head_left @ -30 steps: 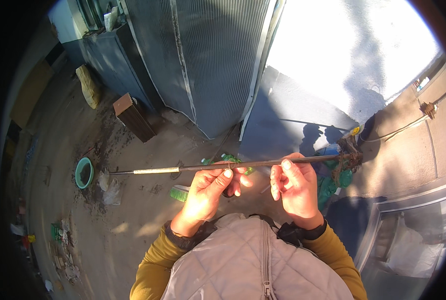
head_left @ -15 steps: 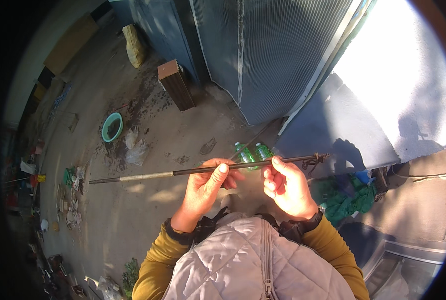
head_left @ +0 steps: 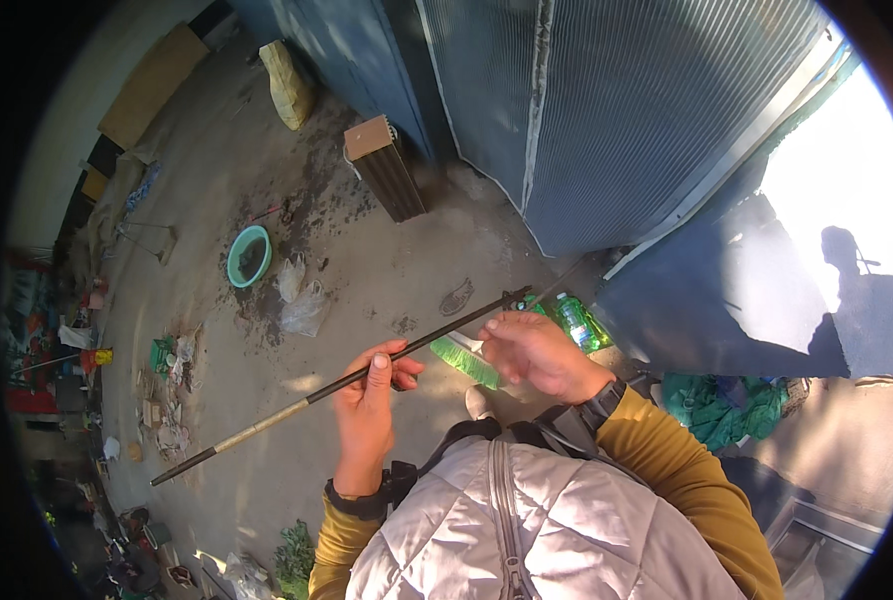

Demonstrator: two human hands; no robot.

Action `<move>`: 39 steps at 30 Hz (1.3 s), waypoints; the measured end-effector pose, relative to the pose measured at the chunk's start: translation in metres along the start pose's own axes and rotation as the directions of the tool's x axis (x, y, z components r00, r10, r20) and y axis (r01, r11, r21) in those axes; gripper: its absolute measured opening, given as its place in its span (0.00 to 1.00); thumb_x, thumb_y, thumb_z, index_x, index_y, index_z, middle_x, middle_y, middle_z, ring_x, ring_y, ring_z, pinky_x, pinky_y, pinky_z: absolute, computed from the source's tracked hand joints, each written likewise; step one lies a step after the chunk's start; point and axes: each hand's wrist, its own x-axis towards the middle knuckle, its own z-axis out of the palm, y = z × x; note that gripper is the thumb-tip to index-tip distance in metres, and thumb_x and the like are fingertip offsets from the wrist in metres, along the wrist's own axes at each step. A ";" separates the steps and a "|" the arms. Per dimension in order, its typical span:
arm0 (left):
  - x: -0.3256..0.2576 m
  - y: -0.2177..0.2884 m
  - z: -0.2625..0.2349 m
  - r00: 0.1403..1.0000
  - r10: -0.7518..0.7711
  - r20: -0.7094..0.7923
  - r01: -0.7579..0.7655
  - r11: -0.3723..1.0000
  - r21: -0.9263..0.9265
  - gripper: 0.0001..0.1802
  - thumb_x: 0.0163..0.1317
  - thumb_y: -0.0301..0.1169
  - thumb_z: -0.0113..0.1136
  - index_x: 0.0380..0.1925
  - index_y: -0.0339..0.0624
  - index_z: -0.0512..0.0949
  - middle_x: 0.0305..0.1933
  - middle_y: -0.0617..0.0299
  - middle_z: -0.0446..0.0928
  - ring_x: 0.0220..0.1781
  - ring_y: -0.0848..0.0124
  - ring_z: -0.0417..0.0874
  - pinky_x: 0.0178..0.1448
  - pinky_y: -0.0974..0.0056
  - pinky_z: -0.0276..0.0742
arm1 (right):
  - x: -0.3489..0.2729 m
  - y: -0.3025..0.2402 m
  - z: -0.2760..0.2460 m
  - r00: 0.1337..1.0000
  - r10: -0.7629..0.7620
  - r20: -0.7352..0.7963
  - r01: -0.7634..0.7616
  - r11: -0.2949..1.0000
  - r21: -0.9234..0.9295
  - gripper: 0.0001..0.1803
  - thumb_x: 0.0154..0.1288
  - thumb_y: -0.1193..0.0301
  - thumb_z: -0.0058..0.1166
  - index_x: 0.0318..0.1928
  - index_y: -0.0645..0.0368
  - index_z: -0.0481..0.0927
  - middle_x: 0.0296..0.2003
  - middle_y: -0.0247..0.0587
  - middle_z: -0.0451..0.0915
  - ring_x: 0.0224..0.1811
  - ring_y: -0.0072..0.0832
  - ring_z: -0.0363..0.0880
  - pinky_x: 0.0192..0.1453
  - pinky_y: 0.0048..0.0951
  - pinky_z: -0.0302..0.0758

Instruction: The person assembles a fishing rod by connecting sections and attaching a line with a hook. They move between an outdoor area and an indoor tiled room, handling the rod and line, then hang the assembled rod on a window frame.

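Observation:
My left hand (head_left: 368,405) is closed around a long thin rod (head_left: 296,403), dark with a pale stretch toward its lower end. The rod slants across in front of me, from low on the left to its far tip near the green bottles. Below that tip my right hand (head_left: 541,355) is apart from the rod, its thumb and fingers drawn together. Whatever lies between them is hidden or too small to name. Behind my hands, a broom head with green bristles (head_left: 464,362) shows on the ground.
Green bottles (head_left: 581,325) stand by a ribbed grey panel (head_left: 656,110). A brown box-like unit (head_left: 386,175), a turquoise basin (head_left: 236,262), clear plastic bags (head_left: 304,308) and a yellowish sack (head_left: 286,85) are farther off. Green cloth (head_left: 721,410) lies at the right.
My right hand has come off the rod, and the rod has tilted, its far tip now higher and farther left. The tangled strands at that tip no longer show clearly. The view has shifted.

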 end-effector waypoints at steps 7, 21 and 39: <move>0.099 0.022 -0.030 0.999 0.053 -0.013 -0.053 0.998 0.018 0.17 0.69 0.35 0.54 0.47 0.31 0.77 0.34 0.55 0.82 0.32 0.74 0.77 0.39 0.70 0.74 | 0.048 -0.086 0.001 0.878 -0.404 -0.256 0.268 0.860 -0.435 0.17 0.68 0.75 0.47 0.57 0.60 0.70 0.35 0.41 0.78 0.22 0.21 0.73 0.21 0.21 0.70; 0.410 0.003 0.063 0.901 -0.261 0.346 0.194 0.957 0.218 0.16 0.64 0.30 0.61 0.49 0.34 0.78 0.39 0.57 0.82 0.35 0.76 0.79 0.42 0.71 0.76 | 0.308 -0.398 -0.081 0.654 -0.691 -0.307 0.421 0.671 -0.611 0.48 0.65 0.78 0.46 0.73 0.54 0.26 0.37 0.45 0.81 0.22 0.23 0.75 0.20 0.21 0.72; 0.800 -0.064 0.426 0.367 -0.394 0.843 0.028 0.910 0.413 0.24 0.68 0.31 0.55 0.61 0.34 0.67 0.44 0.59 0.81 0.37 0.76 0.79 0.40 0.74 0.73 | 0.460 -0.860 -0.160 0.946 -0.096 0.309 0.281 -0.231 -0.931 0.41 0.58 0.67 0.60 0.71 0.37 0.58 0.45 0.43 0.79 0.47 0.34 0.77 0.50 0.32 0.73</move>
